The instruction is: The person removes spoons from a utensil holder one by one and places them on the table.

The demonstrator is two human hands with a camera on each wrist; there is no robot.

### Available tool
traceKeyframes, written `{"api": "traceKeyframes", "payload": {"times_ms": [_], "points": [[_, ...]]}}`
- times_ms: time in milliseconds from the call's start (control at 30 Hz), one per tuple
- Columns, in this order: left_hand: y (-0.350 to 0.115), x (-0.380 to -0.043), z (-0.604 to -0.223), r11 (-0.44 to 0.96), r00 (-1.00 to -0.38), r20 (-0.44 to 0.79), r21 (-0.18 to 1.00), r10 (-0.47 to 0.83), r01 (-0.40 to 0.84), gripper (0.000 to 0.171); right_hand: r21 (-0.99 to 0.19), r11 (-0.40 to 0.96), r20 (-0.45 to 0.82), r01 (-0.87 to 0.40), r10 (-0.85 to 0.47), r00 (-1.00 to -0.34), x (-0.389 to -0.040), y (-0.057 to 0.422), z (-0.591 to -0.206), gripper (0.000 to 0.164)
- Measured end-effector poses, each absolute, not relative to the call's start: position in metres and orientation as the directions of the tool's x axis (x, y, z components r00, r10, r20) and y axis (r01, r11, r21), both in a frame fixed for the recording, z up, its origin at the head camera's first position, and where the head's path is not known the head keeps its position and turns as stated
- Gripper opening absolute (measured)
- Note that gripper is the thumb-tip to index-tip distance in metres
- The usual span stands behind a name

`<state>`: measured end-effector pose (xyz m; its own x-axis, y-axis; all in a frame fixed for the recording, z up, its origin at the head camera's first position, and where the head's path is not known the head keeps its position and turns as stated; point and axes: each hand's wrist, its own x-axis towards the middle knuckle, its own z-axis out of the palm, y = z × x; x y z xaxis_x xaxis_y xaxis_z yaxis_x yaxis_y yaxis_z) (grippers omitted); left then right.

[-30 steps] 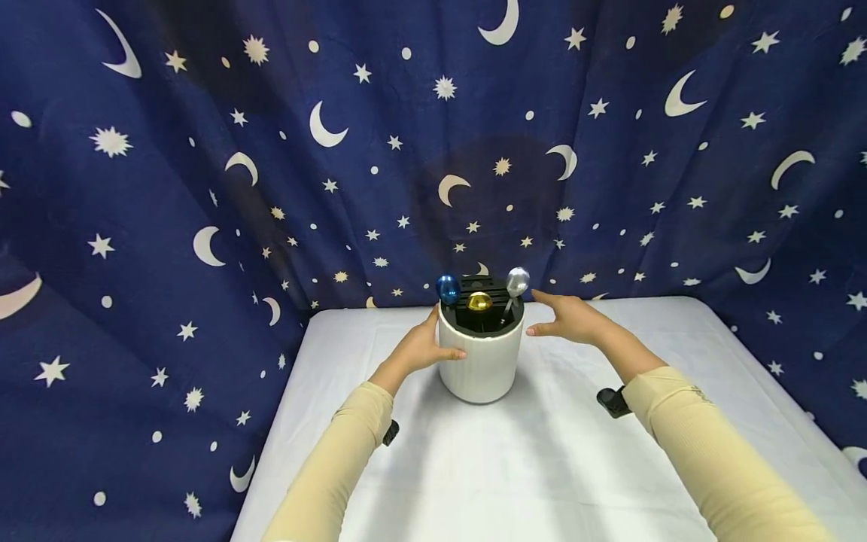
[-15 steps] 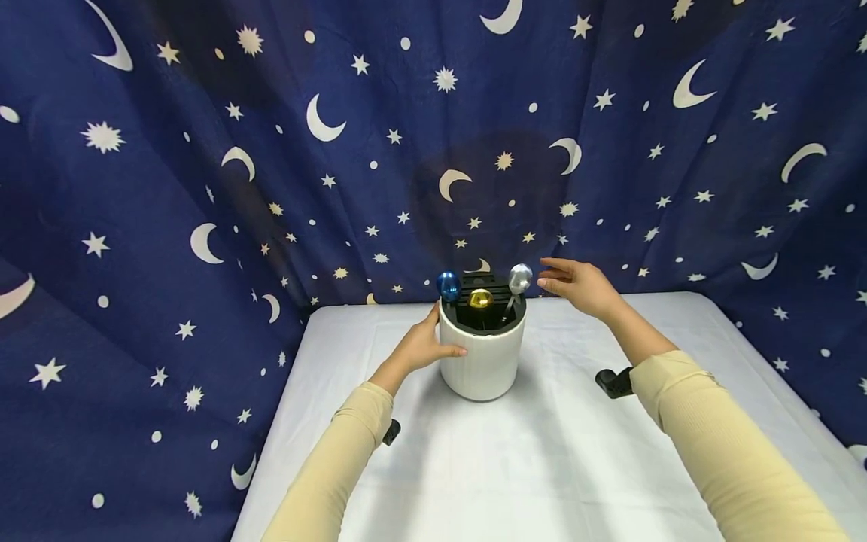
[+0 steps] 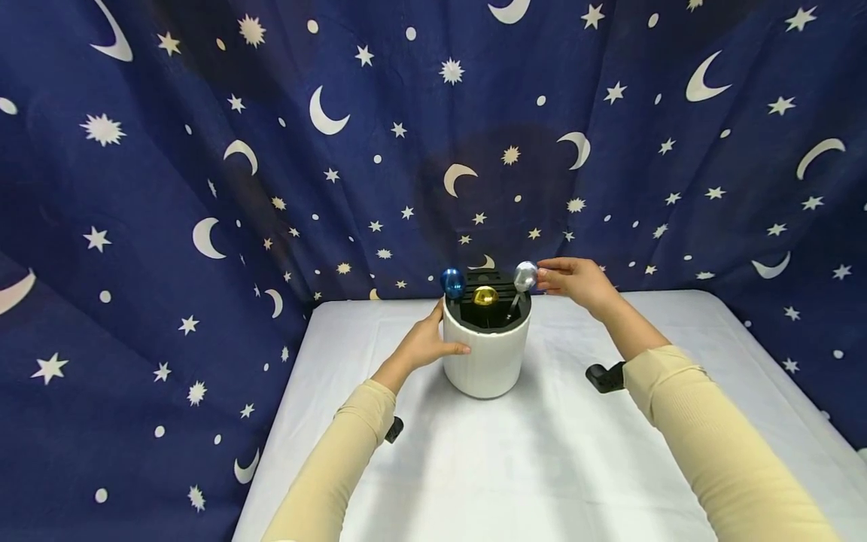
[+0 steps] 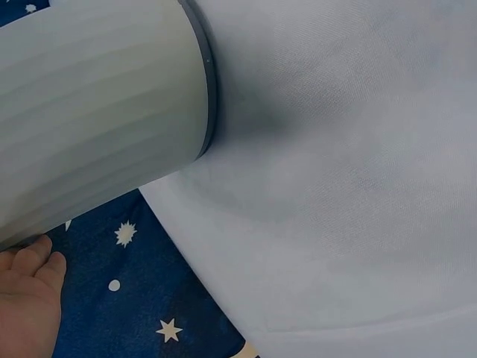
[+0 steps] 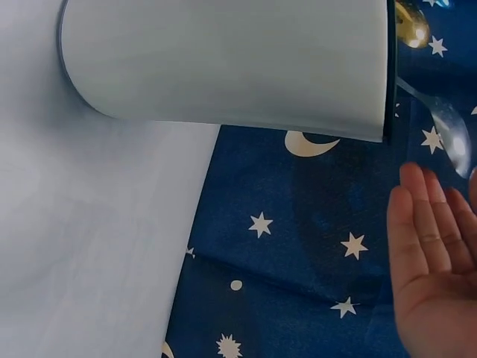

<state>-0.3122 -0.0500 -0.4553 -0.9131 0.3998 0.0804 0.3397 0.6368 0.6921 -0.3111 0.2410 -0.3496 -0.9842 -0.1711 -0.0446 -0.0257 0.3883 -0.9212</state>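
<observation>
A white cylindrical utensil holder [image 3: 486, 361] with a black slotted inner top stands upright on the table. My left hand [image 3: 423, 342] holds its left side, thumb across the front and fingers towards the back. In the left wrist view, those fingertips [image 4: 33, 253] meet the holder's wall. Blue [image 3: 452, 281], gold [image 3: 485, 295] and silver [image 3: 525, 276] spoons stand in the holder, bowls up. The silver spoon leans right. Beside its bowl is my right hand [image 3: 579, 284], fingers extended. In the right wrist view a fingertip lies close to the bowl's tip; contact cannot be made out.
A white cloth covers the table [image 3: 440, 467]. Behind and left of it hangs a dark blue curtain [image 3: 379, 188] with moons and stars, close to the holder's back. Black wrist devices [image 3: 605, 378] sit on both forearms.
My right hand has risen from beside the holder's rim to the height of the silver spoon's bowl, then moved left towards it. My left hand stays on the holder.
</observation>
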Motion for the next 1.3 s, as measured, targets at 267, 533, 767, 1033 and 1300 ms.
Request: {"api": "traceKeyframes", "payload": {"times_ms": [267, 533, 767, 1033, 1300], "points": [[-0.05, -0.313, -0.454, 0.633, -0.915, 0.071, 0.701, 0.397, 0.329, 0.116, -0.968, 0.25, -0.07, 0.023, -0.179, -0.981, -0.312, 0.238, -0.356, 0.047], [-0.049, -0.313, -0.457, 0.632, -0.916, 0.077, 0.701, 0.393, 0.33, 0.115, -0.993, 0.091, -0.095, 0.079, -0.18, -0.979, -0.313, 0.238, -0.364, 0.038], [-0.049, -0.312, -0.456, 0.638, -0.919, 0.069, 0.7, 0.388, 0.322, 0.114, -0.991, -0.03, -0.126, 0.133, -0.176, -0.976, -0.312, 0.235, -0.368, 0.032], [-0.049, -0.312, -0.456, 0.636, -0.922, 0.059, 0.708, 0.382, 0.309, 0.114, -0.98, -0.108, -0.148, 0.167, -0.164, -0.975, -0.313, 0.231, -0.371, 0.025], [-0.048, -0.313, -0.459, 0.625, -0.921, 0.061, 0.716, 0.386, 0.31, 0.114, -0.973, -0.181, -0.11, 0.142, -0.176, -0.978, -0.312, 0.232, -0.369, 0.012]]}}
